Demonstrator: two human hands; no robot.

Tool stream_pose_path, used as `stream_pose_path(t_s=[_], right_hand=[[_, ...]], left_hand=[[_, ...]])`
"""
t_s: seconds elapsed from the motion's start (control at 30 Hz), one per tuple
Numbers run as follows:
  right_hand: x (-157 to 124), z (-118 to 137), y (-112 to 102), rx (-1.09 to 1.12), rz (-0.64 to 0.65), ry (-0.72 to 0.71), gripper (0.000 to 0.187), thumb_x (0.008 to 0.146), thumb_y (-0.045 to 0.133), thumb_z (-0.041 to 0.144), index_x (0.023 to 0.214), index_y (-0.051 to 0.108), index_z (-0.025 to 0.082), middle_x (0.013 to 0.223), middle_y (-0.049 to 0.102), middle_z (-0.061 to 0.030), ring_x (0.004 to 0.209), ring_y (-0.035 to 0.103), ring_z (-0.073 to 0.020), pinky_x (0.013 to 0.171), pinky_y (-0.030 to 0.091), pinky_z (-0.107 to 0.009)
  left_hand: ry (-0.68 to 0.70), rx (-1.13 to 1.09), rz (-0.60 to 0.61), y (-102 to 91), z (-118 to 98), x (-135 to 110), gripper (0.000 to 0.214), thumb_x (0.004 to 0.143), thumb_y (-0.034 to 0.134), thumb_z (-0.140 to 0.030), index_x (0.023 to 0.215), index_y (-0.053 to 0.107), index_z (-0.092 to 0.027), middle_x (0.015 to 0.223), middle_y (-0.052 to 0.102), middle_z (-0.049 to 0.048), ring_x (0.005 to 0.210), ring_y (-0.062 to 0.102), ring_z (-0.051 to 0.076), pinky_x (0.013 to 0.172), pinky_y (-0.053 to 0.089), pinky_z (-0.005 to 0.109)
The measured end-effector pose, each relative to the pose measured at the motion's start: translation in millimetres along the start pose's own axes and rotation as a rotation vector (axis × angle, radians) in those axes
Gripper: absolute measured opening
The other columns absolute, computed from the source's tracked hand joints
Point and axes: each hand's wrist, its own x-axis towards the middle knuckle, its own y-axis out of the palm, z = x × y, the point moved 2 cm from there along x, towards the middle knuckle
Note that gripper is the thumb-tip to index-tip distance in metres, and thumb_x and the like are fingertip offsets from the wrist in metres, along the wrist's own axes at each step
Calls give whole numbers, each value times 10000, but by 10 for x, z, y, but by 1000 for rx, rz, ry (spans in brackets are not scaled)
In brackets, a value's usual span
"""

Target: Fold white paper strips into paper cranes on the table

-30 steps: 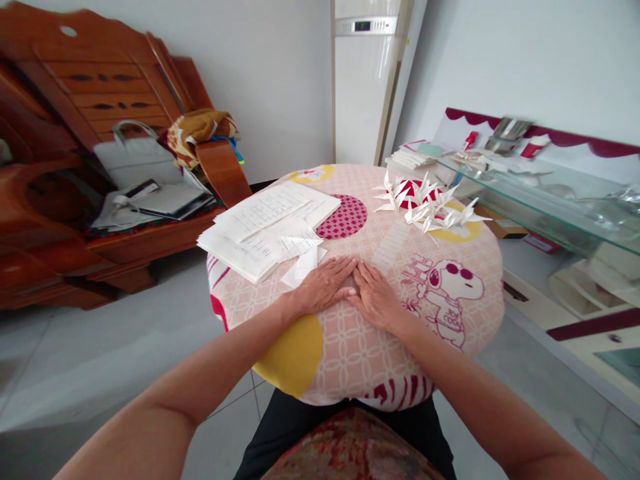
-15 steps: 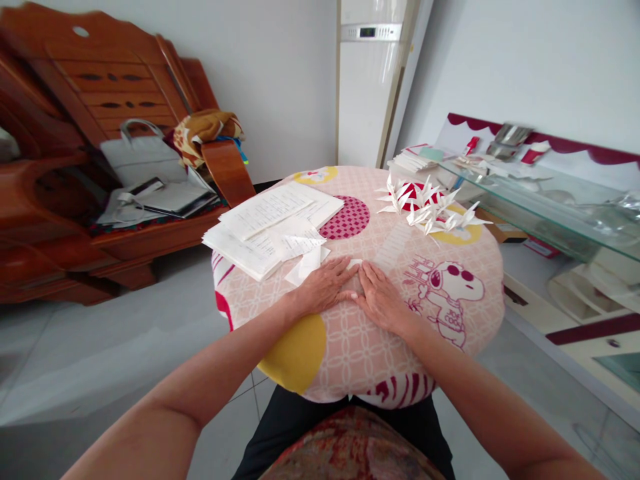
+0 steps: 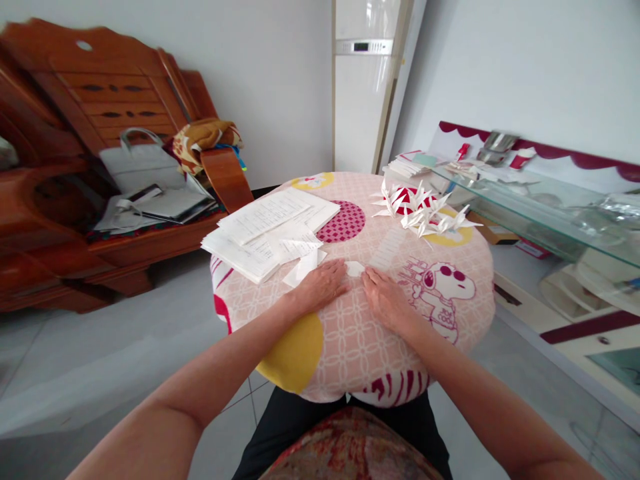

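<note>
My left hand [image 3: 321, 287] and my right hand [image 3: 384, 298] lie on a round table under a pink patterned cloth [image 3: 350, 347]. Their fingertips press on a small folded white paper piece [image 3: 355, 269] that shows between them. The fingers of both hands are stretched out flat. A loose white paper square [image 3: 305, 267] lies just left of my left hand. Several folded white paper cranes [image 3: 425, 212] stand in a cluster at the far right of the table.
A stack of printed sheets [image 3: 267, 230] covers the table's left side. A wooden bench [image 3: 75, 167] with a grey bag and papers stands at left. A glass shelf [image 3: 550, 207] with clutter runs along the right. A white appliance [image 3: 363, 87] stands behind.
My two hands have slid slightly apart, so the small folded paper now shows between the fingertips. The view has shifted a little.
</note>
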Motion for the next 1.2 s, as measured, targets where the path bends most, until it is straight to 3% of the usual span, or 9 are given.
stream_pose_path(t_s=[0.2, 0.43, 0.7, 0.8, 0.9, 1.0, 1.07, 1.13, 1.2], right_hand=[[205, -9, -151, -137, 127, -65, 338, 979, 388, 60, 1140, 685, 77, 1115, 711, -179, 1046, 646, -273, 866, 507, -350], [267, -116, -80, -92, 8, -132, 330, 955, 397, 36, 1050, 707, 98, 1001, 718, -168, 960, 649, -260, 773, 480, -325], [351, -398, -9, 574, -411, 153, 300, 861, 485, 94, 985, 756, 137, 907, 764, -109, 837, 688, -217, 763, 517, -308], [374, -494, 30, 959, -356, 397, 230, 832, 576, 248, 922, 760, 145, 713, 728, -48, 594, 644, -183, 533, 492, -267], [373, -529, 42, 1126, -239, 586, 195, 761, 649, 298, 830, 748, 145, 599, 676, -11, 457, 566, -150, 403, 396, -232], [373, -517, 8, 1039, -185, 615, 117, 733, 650, 228, 750, 739, 153, 587, 676, -3, 455, 562, -131, 426, 394, -218], [379, -503, -15, 931, -177, 602, 101, 730, 648, 197, 720, 739, 155, 590, 682, -8, 487, 583, -135, 458, 405, -218], [389, -490, -25, 854, -175, 587, 102, 729, 647, 182, 716, 745, 156, 604, 693, -16, 526, 608, -146, 484, 414, -221], [397, -486, -22, 823, -170, 571, 108, 732, 647, 177, 731, 753, 156, 623, 707, -24, 559, 627, -155, 506, 427, -223]], left_hand=[[-94, 31, 105, -121, 46, 201, 279, 1025, 467, -352, 1152, 606, -146, 1063, 746, 117, 952, 718, 235, 765, 526, 301], [19, 29, 20, -100, 99, 241, 285, 1025, 428, -287, 942, 658, -139, 841, 720, 92, 709, 652, 174, 623, 436, 256], [-280, -272, -115, -188, 229, 348, 238, 954, 542, -297, 900, 737, -173, 882, 758, 64, 789, 670, 179, 689, 434, 257], [-323, -515, -86, -250, 299, 438, 241, 925, 556, -287, 866, 749, -156, 715, 722, 18, 644, 629, 137, 625, 411, 231], [-368, -645, 18, -213, 344, 482, 223, 883, 578, -274, 835, 756, -147, 582, 652, -15, 535, 573, 119, 564, 399, 221], [-390, -583, 18, -110, 333, 466, 177, 848, 613, -244, 863, 766, -156, 650, 689, 4, 606, 621, 142, 617, 461, 239], [-364, -448, -119, -53, 292, 439, 170, 808, 655, -180, 931, 766, -145, 839, 745, 58, 786, 679, 189, 754, 523, 290], [-222, -359, -244, -6, 213, 416, 313, 786, 645, -90, 1077, 746, -147, 1066, 742, 102, 1008, 676, 226, 917, 528, 345], [-67, -349, -258, 45, 132, 404, 391, 801, 571, -21, 1128, 729, -164, 1133, 726, 104, 1076, 664, 217, 960, 528, 347]])
